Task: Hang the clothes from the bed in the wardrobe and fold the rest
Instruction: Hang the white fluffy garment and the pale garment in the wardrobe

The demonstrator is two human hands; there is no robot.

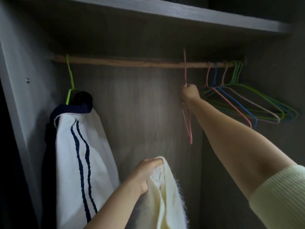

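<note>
Rough wooden rail (132, 62), fuzzy cream knit garment (166, 195), matt grey woodgrain wardrobe (140, 100)

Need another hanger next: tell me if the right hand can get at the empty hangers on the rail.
Probably yes: the right hand grips a pink hanger beside the empty hangers, nothing between them, but it's occupied.

Dim grey wood-grain back panel (140, 104) (streaky, poorly lit) under a grey shelf (181, 12).

**Dim wardrobe, lit from the front**

Soft light falls from the viewer's side onto the back panel (140, 104) below the wooden rail (132, 63), leaving a pale patch there. Above the rail, under the shelf (165, 10), deep shadow gathers. Left of the rail the frame goes nearly black. Straight edges bow towards the corners; detail is soft and grainy.
</note>
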